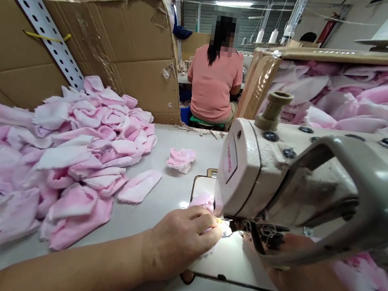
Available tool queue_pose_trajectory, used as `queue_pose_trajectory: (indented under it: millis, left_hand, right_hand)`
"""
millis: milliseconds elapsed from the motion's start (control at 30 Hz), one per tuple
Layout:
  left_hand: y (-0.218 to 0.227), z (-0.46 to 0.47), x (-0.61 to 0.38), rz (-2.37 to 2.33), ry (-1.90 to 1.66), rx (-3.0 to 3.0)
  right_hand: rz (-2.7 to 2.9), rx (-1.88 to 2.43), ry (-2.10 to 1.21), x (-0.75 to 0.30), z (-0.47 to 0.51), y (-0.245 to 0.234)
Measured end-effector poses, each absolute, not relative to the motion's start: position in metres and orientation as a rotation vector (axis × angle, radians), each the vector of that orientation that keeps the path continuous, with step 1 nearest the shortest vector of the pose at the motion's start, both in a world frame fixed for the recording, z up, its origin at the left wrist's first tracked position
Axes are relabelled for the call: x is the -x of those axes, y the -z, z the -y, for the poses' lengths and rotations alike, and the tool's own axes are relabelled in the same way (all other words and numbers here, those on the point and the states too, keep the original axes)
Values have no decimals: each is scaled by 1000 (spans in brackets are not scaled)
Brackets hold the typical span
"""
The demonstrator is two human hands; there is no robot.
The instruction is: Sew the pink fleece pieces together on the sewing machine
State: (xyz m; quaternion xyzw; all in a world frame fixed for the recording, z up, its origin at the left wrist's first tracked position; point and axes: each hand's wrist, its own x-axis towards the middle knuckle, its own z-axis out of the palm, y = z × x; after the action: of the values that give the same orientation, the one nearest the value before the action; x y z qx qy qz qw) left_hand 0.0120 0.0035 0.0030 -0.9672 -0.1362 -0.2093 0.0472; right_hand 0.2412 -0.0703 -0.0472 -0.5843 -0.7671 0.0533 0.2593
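Observation:
My left hand [184,238] is by the needle area of a sewing machine [248,172], fingers closed on a small pink-and-white piece of fabric [203,201] that shows beyond the knuckles. Under the lit machine head, the needle and presser foot are mostly hidden. My right hand [293,248] reaches in beneath the machine arm; its fingers are hidden by the machine parts. Pink-and-white cloth [363,280] lies beside my right forearm.
A large heap of pink-and-white fabric pieces [85,149] covers the table's left side. One flat piece [140,187] and one crumpled piece [180,159] lie nearer the machine. Cardboard [121,44] borders the table; a carton of pink cloth [260,85] stands behind the machine. A person [214,85] sits ahead.

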Motion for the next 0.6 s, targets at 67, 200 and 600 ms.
queue_pose_trajectory:
  millis: [67,200,600]
  left_hand:
    - [-3,-3,-13,433,637,2918]
    - [-5,-1,-15,427,648,2872]
    - [-5,3,-20,472,581,2810]
  right_hand:
    - [2091,1612,-122,-240,71,42]
    - [2115,1645,-67,-240,71,26]
    - [2304,1698,35,-235,78,25]
